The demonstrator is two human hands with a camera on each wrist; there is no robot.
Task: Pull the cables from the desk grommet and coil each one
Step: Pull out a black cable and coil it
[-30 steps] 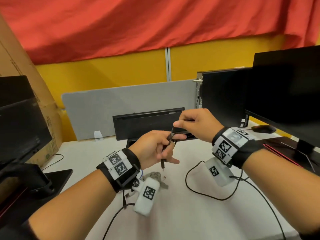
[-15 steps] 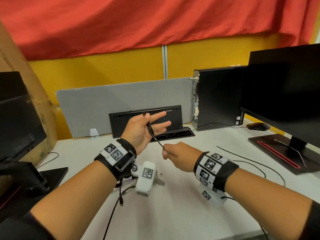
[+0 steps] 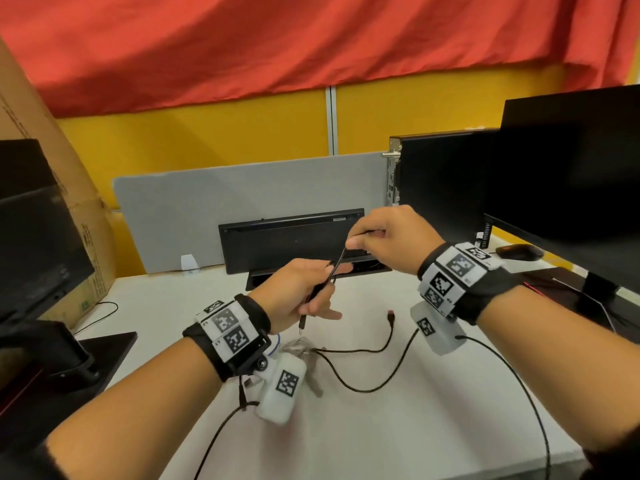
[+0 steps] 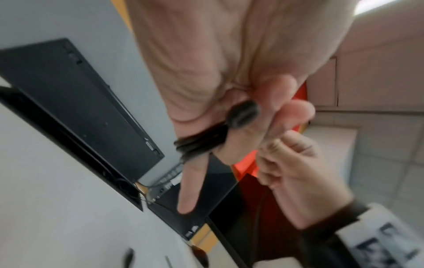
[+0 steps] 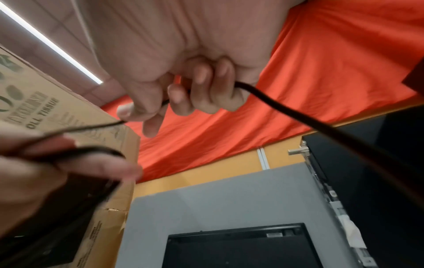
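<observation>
Both grips pinch the black cable [image 3: 333, 271], stretched between them.

"OLL TISSUE" on cardbd box [image 5: 69, 116]

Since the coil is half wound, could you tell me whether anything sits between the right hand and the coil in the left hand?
Nothing visible does. The right hand pinches the black cable, which runs straight down to the coil held by the left hand through open air.

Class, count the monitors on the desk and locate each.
2. The left monitor stands at the desk's left edge; the right monitor by the computer case. More may be out of view.
</observation>
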